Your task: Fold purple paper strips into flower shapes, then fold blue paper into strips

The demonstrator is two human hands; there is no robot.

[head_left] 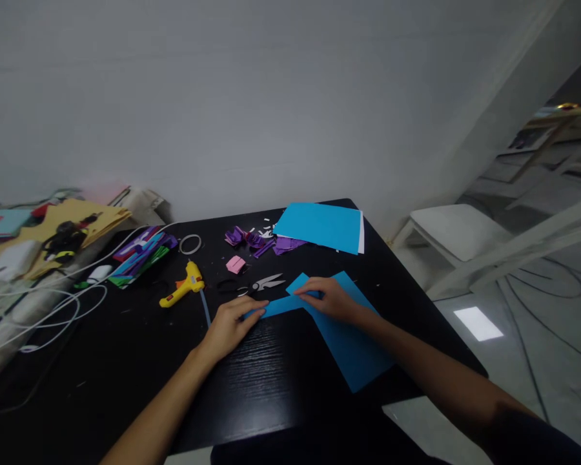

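A narrow strip of blue paper [283, 306] stretches between my two hands, low over the black table. My left hand [232, 321] has its thumb and fingers closed on the strip's left end. At the other end my right hand [330, 298] pinches blue paper between thumb and fingers, which partly hide it. Beneath the right hand and forearm lies a larger blue sheet [351, 345]. Just beyond the strip are scissors [268, 282] with their blades parted and dark handles. A small pink folded paper [235, 264] sits farther back.
A yellow glue gun [190, 285] and a grey ring [190, 244] lie left of the scissors. Behind are purple paper pieces [252, 239], white scraps and a blue sheet [319, 226] over white paper. Coloured paper packs [142, 252] and white cables [80, 303] occupy the left.
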